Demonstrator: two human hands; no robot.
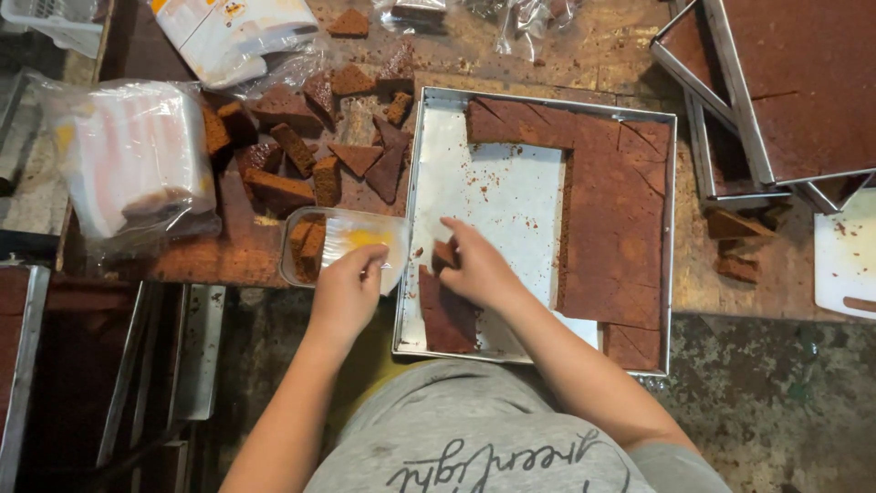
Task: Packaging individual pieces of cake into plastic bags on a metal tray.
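Down at the bottom of the frame, both forearms are reaching up from a grey shirt [474, 438]. The left hand [347, 290] is resting on the near rim of a clear plastic container [342, 242], fingers curled loosely over the edge, gripping it lightly. A couple of brown cake pieces [307, 245] are already sitting in the container's left side. The right hand [476, 267] is inside the big metal baking tray [538, 196] at centre frame, fingertips pinched closed around a small cake piece [444, 253], just above a larger cut slab [445, 315] lying at the tray's lower left. The remaining uncut brown cake [611, 210] is filling the tray's right side and top edge in an L shape.

Further up, toward upper left, a pile of cake offcuts [310, 146] is lying on the wooden table [584, 46], next to a bagged stack of plastic containers [132, 155]. In the upper right, more trays of cake [794, 82] are sitting stacked, with a white cutting board [844, 256] at the right edge.
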